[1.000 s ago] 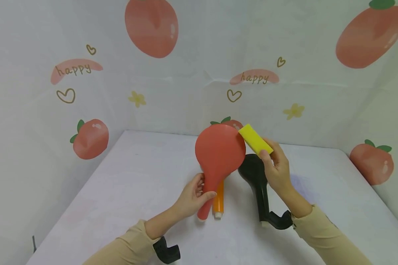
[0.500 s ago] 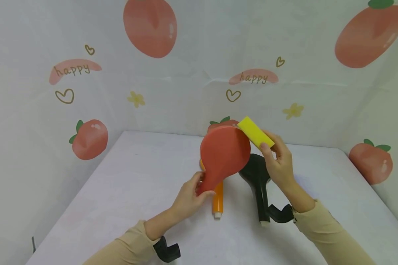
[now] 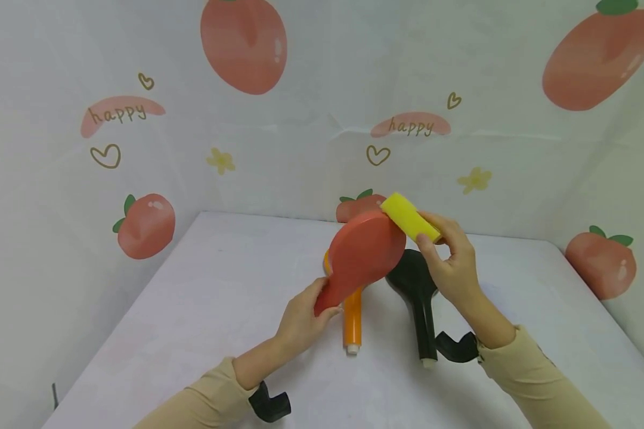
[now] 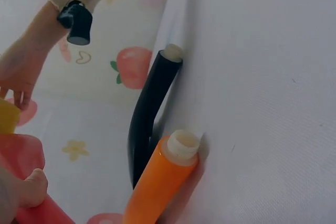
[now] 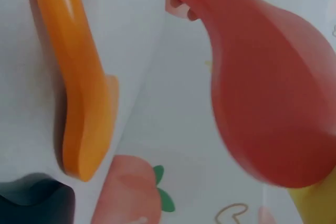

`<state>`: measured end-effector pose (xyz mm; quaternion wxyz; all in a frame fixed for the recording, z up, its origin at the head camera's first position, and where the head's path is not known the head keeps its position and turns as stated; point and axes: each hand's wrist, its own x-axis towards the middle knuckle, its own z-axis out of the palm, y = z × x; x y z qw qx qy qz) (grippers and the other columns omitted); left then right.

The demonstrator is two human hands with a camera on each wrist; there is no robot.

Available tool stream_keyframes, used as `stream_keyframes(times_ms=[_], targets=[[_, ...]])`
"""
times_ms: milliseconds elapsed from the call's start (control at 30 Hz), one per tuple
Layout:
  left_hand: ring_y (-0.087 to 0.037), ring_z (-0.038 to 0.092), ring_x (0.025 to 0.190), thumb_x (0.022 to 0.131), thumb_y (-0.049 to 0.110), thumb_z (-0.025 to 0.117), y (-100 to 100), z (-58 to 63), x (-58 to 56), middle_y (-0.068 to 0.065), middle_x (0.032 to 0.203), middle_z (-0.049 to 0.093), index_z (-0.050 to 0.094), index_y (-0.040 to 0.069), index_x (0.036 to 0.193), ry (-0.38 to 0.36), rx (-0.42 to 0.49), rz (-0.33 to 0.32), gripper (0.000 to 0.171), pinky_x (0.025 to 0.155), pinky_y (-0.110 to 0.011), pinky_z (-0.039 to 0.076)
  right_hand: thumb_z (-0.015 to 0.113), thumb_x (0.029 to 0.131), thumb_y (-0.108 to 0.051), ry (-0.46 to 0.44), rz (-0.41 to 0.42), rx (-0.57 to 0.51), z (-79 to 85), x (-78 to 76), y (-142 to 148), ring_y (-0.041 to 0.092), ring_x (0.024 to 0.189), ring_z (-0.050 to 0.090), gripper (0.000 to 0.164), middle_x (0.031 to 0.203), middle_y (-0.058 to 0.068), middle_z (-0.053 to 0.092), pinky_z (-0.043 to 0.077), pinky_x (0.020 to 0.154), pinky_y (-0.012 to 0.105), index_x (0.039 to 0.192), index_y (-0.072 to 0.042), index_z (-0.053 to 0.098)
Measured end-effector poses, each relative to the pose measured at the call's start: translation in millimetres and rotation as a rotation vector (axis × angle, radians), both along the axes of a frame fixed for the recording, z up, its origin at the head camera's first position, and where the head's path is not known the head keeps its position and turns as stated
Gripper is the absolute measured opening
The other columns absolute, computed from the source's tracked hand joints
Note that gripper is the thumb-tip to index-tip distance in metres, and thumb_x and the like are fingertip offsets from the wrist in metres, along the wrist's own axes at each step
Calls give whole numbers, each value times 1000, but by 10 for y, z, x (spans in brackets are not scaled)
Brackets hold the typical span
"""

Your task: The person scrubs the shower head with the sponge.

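Note:
My left hand (image 3: pixel 300 319) grips the handle of a red shower head (image 3: pixel 365 250), held up over the table with its smooth round back showing. In my right hand (image 3: pixel 453 265) a yellow sponge (image 3: pixel 408 215) is pinched between thumb and fingers. It bends slightly against the upper right rim of the red head. Behind and below lies an orange shower head (image 3: pixel 352 322), its round part mostly hidden by the red one. A black shower head (image 3: pixel 420 310) lies to its right. In the left wrist view the orange handle ends in a white threaded connector (image 4: pixel 184 142).
The white table (image 3: pixel 220 286) reaches back to a printed curtain (image 3: pixel 311 149) with fruit and flower patterns. A black curved piece is fixed at each wrist, the left one (image 3: pixel 271 405) below the cuff and the right one (image 3: pixel 456 348) beside the sleeve.
The red shower head has tilted, its handle end drawn up into my left hand and its head shifted right. The sponge rose, then came down onto the rim and bent slightly.

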<state>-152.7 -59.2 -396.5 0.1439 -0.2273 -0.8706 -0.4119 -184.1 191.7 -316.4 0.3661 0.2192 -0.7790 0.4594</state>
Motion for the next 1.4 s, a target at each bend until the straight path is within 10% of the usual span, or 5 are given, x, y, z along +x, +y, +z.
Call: stream_keyframes(times_ms=[200, 567, 867, 1133, 1400], targets=[[-24, 63, 95, 77, 13, 75, 10, 15, 23, -11, 111, 65, 53, 1, 120, 51, -41, 35, 50, 85, -38, 55, 60, 77, 0, 73, 22, 74, 79, 78, -36, -4, 102, 46, 40, 115, 19, 57, 40, 79, 8, 117, 1, 61], [-22, 64, 95, 78, 15, 74, 3, 73, 46, -8, 110, 67, 54, 4, 122, 97, -128, 77, 49, 85, -35, 55, 61, 78, 2, 28, -50, 74, 67, 104, -6, -3, 97, 45, 38, 111, 16, 58, 37, 76, 10, 115, -2, 63], [-20, 64, 89, 77, 13, 75, 6, 66, 70, -6, 106, 68, 58, 6, 117, 101, -188, 65, 44, 81, -36, 56, 54, 89, -46, 263, -22, 259, 69, 144, -170, 34, 98, 49, 47, 111, 20, 59, 36, 79, 32, 107, -5, 67], [-20, 64, 92, 77, 14, 75, 8, 43, 45, -4, 108, 68, 59, 9, 118, 103, -186, 95, 44, 84, -36, 55, 62, 84, -37, 204, -87, 201, 25, 103, -119, 36, 100, 50, 38, 110, 20, 60, 34, 80, 37, 106, -7, 68], [-22, 63, 91, 80, 15, 72, 29, 82, 84, -7, 107, 67, 57, 5, 120, 28, -236, 73, 44, 82, -38, 56, 54, 90, -41, 442, -36, 392, -40, 195, -334, 36, 91, 45, 37, 107, 18, 61, 34, 74, 44, 102, -9, 69]])
